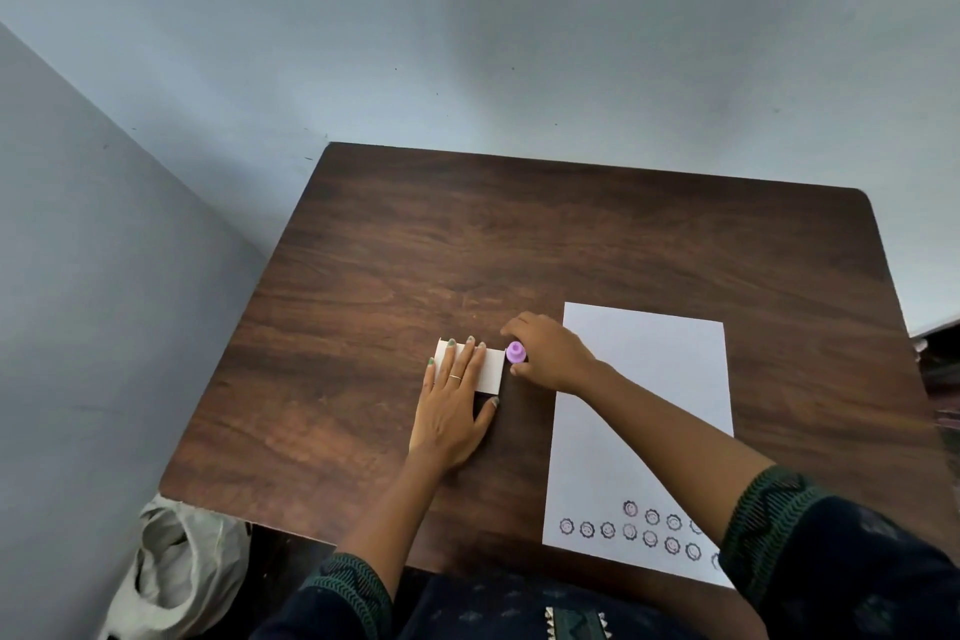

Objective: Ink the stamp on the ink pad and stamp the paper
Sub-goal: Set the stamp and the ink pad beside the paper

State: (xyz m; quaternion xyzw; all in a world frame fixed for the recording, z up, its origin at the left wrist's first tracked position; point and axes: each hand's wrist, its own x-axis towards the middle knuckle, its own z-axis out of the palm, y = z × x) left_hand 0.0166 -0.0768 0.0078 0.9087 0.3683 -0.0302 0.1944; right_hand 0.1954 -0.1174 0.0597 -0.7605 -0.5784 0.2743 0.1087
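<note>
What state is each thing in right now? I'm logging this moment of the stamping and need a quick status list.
Stamp: purple, upright, gripped by the right hand, set down just right of the white box.
White box: flat on the table, pressed down by the left hand.
Paper: flat, two rows of round prints at its near edge, the rest blank.
Plastic bag: crumpled, on the floor beside the table.

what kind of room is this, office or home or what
Hard to say for sure; it looks like a plain room at home, in a corner. A small wooden table is pushed against bare bluish walls, a crumpled plastic bag sits on the floor beside it, and no office gear shows.
</note>
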